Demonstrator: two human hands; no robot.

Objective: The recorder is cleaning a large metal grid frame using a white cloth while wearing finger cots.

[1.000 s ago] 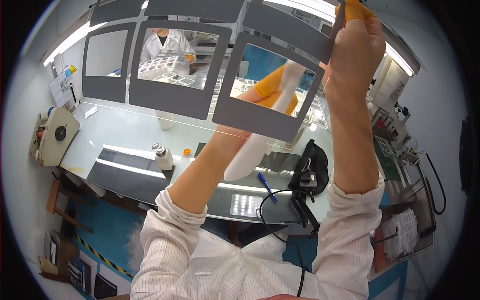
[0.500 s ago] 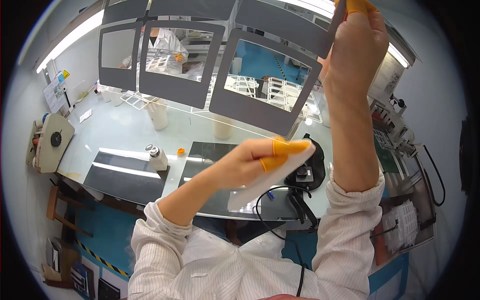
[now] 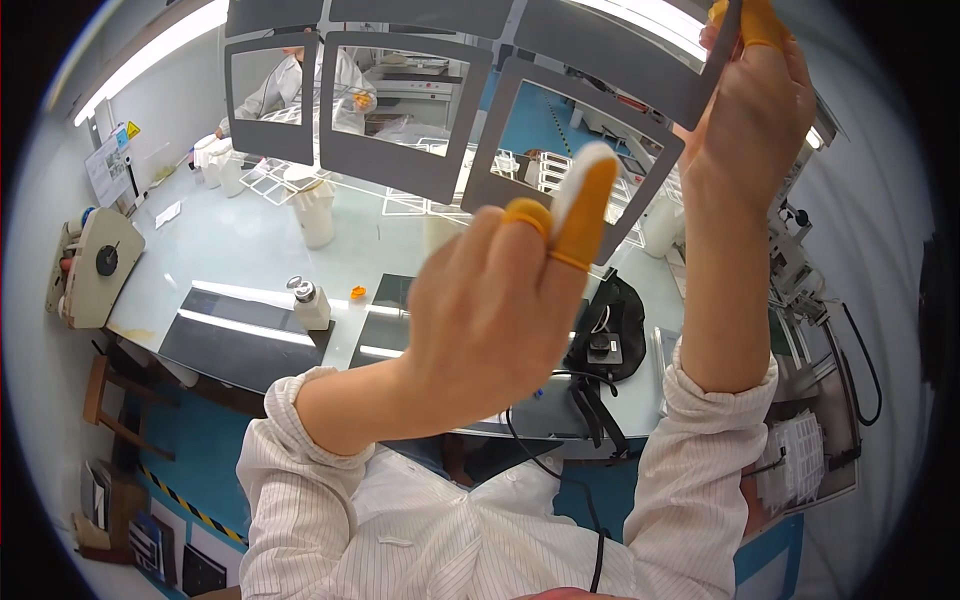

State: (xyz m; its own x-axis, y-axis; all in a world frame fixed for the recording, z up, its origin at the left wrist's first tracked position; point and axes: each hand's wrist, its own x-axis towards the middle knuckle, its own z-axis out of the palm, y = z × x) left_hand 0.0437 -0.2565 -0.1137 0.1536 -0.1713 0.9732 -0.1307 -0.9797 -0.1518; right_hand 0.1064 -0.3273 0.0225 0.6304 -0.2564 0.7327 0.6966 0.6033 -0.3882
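Observation:
My right hand [image 3: 750, 130], with orange finger cots, is raised at the upper right. It pinches the edge of a clear panel printed with grey window frames [image 3: 390, 165], which it holds up and tilted. In front of the panel's lower right frame is my left hand [image 3: 490, 310], back toward me, with orange cots on its fingertips. A white wiping cloth [image 3: 570, 185] shows as a thin strip along its raised finger. Most of the cloth is hidden behind the fingers, and I cannot tell whether it touches the panel.
On the glass-topped table stand a pump bottle [image 3: 311, 305], a white canister [image 3: 315, 215] and a black bag [image 3: 615, 320] with a cable. Dark mats [image 3: 240, 340] lie along the near edge. Across the table a person in white [image 3: 345, 85] handles white frames.
My left hand has risen and turned, taking the cloth from low over the table up to the panel's lower right frame. The panel and my right hand have shifted slightly right in view.

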